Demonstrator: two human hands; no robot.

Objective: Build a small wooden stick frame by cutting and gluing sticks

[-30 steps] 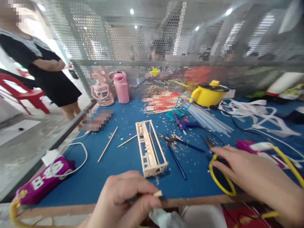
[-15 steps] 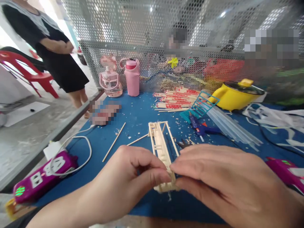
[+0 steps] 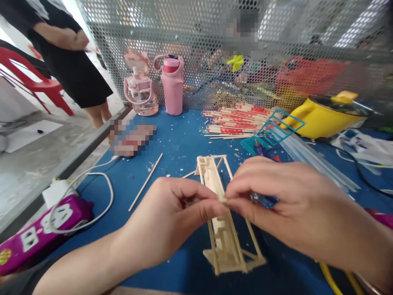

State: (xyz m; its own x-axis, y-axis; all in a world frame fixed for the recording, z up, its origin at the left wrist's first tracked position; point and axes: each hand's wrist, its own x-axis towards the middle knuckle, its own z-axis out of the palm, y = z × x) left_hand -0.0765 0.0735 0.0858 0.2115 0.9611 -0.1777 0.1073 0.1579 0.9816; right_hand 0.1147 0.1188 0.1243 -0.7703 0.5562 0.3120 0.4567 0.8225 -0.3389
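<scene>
A small model frame of glued wooden sticks [image 3: 227, 246] lies lengthwise before me on the blue table, with small step-like pieces along its middle. Over its midsection my left hand [image 3: 184, 217] is closed, thumb and forefinger pinched. My right hand [image 3: 276, 200] is pinched too, and its fingertips meet those of the left. A tiny pale piece of wooden stick [image 3: 224, 200] shows between the fingertips; most of it is hidden. Left of the frame lies a loose wooden stick [image 3: 145, 182]. Behind my right hand, a blue glue gun [image 3: 262, 150] is mostly covered.
Bundled sticks [image 3: 236, 119], a teal plastic rack [image 3: 273, 130], clear glue sticks [image 3: 310, 159] and a yellow pot [image 3: 328, 119] stand toward the back. Two pink bottles [image 3: 172, 88] are by the mesh panel. A purple power strip [image 3: 46, 229] with a white cable lies left. A person [image 3: 76, 69] stands beyond.
The stick frame now shows more of its near end, as both hands have shifted up toward its middle. My right fingers have closed into a pinch against the left. The view has shifted slightly.
</scene>
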